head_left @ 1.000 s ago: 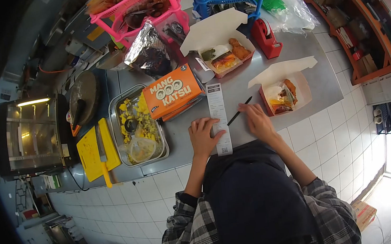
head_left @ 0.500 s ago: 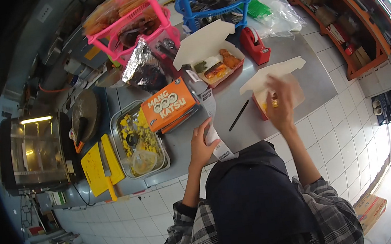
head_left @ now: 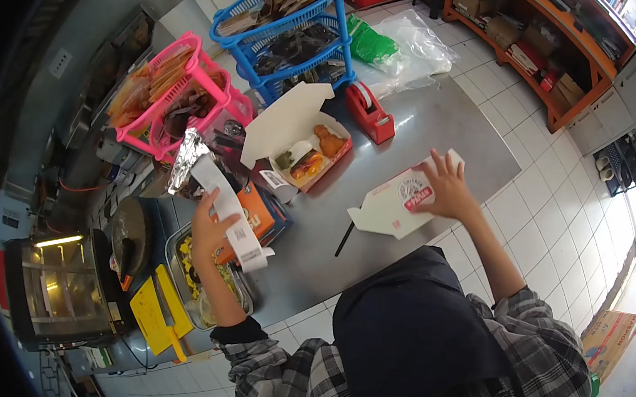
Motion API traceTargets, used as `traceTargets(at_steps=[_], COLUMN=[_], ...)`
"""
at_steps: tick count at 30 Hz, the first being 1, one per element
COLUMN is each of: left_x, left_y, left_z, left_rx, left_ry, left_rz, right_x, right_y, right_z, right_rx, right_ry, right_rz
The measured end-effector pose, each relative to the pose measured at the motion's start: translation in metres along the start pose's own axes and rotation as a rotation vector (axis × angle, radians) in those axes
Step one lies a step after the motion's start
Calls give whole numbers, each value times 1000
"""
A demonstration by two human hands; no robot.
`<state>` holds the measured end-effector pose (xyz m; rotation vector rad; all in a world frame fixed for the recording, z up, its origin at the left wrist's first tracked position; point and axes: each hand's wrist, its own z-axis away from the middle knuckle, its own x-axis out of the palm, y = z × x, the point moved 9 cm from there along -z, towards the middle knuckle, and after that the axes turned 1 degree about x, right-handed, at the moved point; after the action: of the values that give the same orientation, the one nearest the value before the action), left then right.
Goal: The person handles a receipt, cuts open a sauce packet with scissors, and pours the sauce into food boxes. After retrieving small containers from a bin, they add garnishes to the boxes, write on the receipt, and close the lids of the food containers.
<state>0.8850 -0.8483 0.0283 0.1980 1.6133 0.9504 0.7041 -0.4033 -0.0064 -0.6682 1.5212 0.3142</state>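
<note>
My left hand point(head_left: 207, 227) holds a long printed paper strip point(head_left: 237, 221) above the orange box point(head_left: 264, 212), which it partly hides. On the right, my right hand point(head_left: 449, 187) lies with spread fingers on the lid of a white food box point(head_left: 398, 199) bearing a red and black print. A black pen point(head_left: 345, 239) lies just left of that box. Farther back, an open box point(head_left: 288, 130) shows fried chicken and other food inside. Beneath my left forearm is a glass tray point(head_left: 189, 278) of yellow food.
A red tape dispenser point(head_left: 371, 113) stands behind the boxes. Pink point(head_left: 208, 115) and blue baskets point(head_left: 250, 70) stand at the back, near crumpled foil point(head_left: 188, 159). At left are a yellow board point(head_left: 149, 313) with a knife and a glass-fronted oven point(head_left: 59, 280).
My left hand has lifted the paper strip off the table and moved it left over the orange box. The right-hand box's lid, open before, is now folded down under my right hand.
</note>
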Motion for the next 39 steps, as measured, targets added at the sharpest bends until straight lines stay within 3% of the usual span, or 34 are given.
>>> traceTargets(at_steps=[1, 3, 4, 6, 7, 8, 9, 10, 11, 12, 15, 17, 21, 25, 27, 29, 30, 33, 35, 37, 39], left_x=[6, -1, 7, 68, 113, 172, 223, 253, 274, 282, 296, 291, 263, 247, 251, 268, 270, 310, 307, 302, 288], left_y=[7, 35, 92, 144, 174, 181, 171, 170, 168, 166, 150, 136, 153, 157, 152, 154, 156, 157, 169, 172, 215], left_z=[5, 28, 47, 57, 62, 66, 70, 68, 68, 67, 66, 78, 84, 74, 75, 74, 74, 92, 89, 86, 85], left_rx=[1, -128, 74, -107, 61, -14, -36, -154, -269, -274, -342, -388, -270, -329, -330, -411, -413, -504, -186, -123, 127], left_ry=[5, 385, 608, 363, 211, -63, -26, -67, -105, -98, 52, 282, 499, 278, 186, -20, -16, -131, 190, 205, 48], left_rz=[-4, -706, -834, -1, 16, 44, -44, 104, 253, 254, 406, 520, 226, 182, 108, 387, 387, 374, 35, 77, -524], right_x=[19, 32, 32, 27, 33, 38, 43, 56, 61, 65, 60, 57, 27, 18, 41, 43, 39, 41, 56, 59, 36], right_y=[6, 11, 13, 12, 16, 21, 28, 37, 48, 62, 71, 72, 66, 75, 75, 74, 70, 71, 77, 81, 63], right_z=[4, 7, 8, 8, 8, 6, 2, -2, -9, -13, -24, -27, -37, -44, -39, -35, -31, -18, -14, -17, -18], right_rx=[26, 50, 64, 64, 60, 51, 40, 33, 57, 82, 164, 187, 194, 145, 189, 82, -15, -5, -63, -125, -413], right_ry=[-92, -176, -191, -240, -244, -172, -101, -108, -52, 7, -123, -147, -165, -158, -419, -336, -258, -256, -243, -231, -195], right_rz=[-46, -97, -163, -261, -262, -406, -548, -547, -785, -1025, -1108, -1045, -896, -866, -898, -897, -896, -982, -919, -857, -615])
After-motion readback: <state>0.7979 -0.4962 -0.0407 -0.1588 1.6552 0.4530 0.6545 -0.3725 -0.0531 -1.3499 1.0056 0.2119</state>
